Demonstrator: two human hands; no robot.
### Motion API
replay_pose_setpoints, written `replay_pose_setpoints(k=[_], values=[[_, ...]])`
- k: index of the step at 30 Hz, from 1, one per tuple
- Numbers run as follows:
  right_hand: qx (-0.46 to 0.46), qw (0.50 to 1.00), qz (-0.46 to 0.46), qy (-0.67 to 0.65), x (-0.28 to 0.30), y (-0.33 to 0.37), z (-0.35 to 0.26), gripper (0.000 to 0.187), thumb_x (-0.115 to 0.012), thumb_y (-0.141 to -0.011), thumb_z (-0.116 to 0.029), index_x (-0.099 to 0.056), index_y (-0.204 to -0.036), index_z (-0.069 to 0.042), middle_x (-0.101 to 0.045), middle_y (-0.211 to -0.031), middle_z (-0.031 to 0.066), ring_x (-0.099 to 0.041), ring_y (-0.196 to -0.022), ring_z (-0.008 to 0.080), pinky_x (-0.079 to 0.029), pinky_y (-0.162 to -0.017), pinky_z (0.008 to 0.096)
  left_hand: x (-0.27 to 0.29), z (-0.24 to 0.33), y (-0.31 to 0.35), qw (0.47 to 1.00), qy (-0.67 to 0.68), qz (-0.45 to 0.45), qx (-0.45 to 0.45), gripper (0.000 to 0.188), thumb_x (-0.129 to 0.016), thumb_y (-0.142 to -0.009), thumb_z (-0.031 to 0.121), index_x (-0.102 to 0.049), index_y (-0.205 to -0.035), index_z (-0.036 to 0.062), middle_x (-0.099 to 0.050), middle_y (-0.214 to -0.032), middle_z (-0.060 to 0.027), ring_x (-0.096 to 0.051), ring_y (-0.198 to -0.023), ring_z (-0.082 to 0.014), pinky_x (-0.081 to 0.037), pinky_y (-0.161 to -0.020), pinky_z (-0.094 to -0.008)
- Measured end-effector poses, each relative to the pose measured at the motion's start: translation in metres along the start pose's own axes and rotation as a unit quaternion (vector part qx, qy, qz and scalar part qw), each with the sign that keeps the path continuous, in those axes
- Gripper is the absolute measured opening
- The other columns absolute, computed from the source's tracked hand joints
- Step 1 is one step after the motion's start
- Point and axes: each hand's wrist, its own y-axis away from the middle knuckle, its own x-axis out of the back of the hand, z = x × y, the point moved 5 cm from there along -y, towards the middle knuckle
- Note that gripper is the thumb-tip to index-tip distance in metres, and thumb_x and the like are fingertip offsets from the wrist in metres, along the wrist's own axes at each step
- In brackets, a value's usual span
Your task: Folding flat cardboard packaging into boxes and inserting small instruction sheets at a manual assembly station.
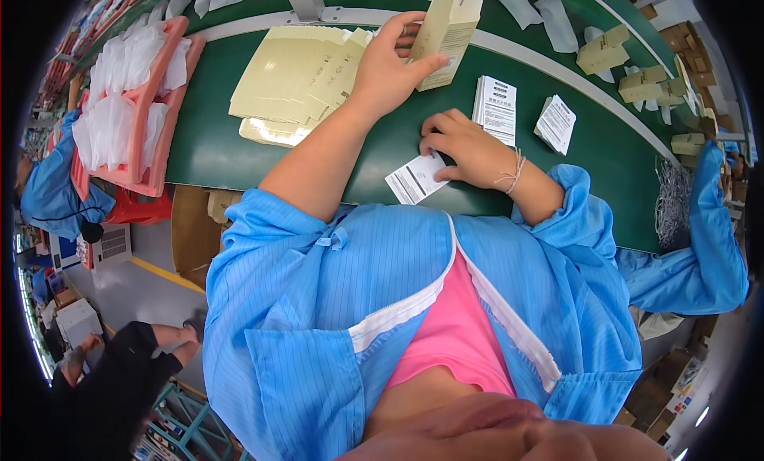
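My left hand (387,70) is wrapped round an upright pale yellow carton (451,38), its thumb on the near side and its fingers at the left. The carton's upper end shows raised flaps. Closer to me, my right hand (468,149) has its fingers curled on a folded printed leaflet (414,181), gripping its right edge over the green table (310,163). A stack of white printed leaflets (495,109) lies just beyond the right hand, and a smaller leaflet stack (555,124) sits to its right. Left of the carton, flat pale yellow cartons (278,75) are spread in an overlapping pile.
Pink trays (159,111) filled with white wrapped items stand at the left. A metal rail (549,57) curves across the table's far side. Beyond it lie white pouches (557,23) and several cartons (602,50). Grey cords (672,198) hang at the right, near another person's blue sleeve (700,254).
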Motion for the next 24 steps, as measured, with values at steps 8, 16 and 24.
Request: replay_pose_setpoints(k=[8, 16, 24], values=[[-0.061, 0.99, -0.068, -0.107, -0.003, 0.005, -0.003, 0.029, -0.071, -0.073, -0.006, -0.055, -0.098, -0.007, -0.053, -0.097, 0.0081, -0.055, -0.083, 0.0255, -0.047, -0.074, 0.03, -0.001, -0.005, -0.002, 1.0, 0.023, -0.008, -0.011, 0.062, -0.076, -0.072, 0.013, -0.046, -0.125, 0.0059, -0.057, -0.114, -0.0112, -0.056, -0.102, -0.0195, -0.046, -0.088, -0.0326], [0.072, 0.88, 0.453, 0.119, 0.161, 0.051, -0.005, 0.021, -0.055, -0.079, 0.012, -0.06, -0.093, -0.003, -0.062, -0.089, 0.0099, -0.06, -0.084, 0.0217, -0.048, -0.072, 0.0282, -0.017, -0.002, 0.009, 0.983, 0.076, -0.163, 0.033, 0.06, -0.075, -0.073, 0.012, -0.047, -0.125, 0.0064, -0.056, -0.113, -0.0102, -0.056, -0.099, -0.0189, -0.045, -0.088, -0.0325], [0.151, 0.923, 0.318, 0.156, 0.175, 0.039, -0.004, 0.025, -0.054, -0.07, 0.014, -0.06, -0.088, -0.003, -0.063, -0.091, 0.0074, -0.059, -0.085, 0.0262, -0.048, -0.074, 0.0314, -0.021, -0.002, 0.009, 0.97, 0.072, -0.225, 0.057, 0.059, -0.075, -0.074, 0.012, -0.047, -0.126, 0.0066, -0.055, -0.115, -0.0083, -0.054, -0.104, -0.0167, -0.042, -0.091, -0.0298]])
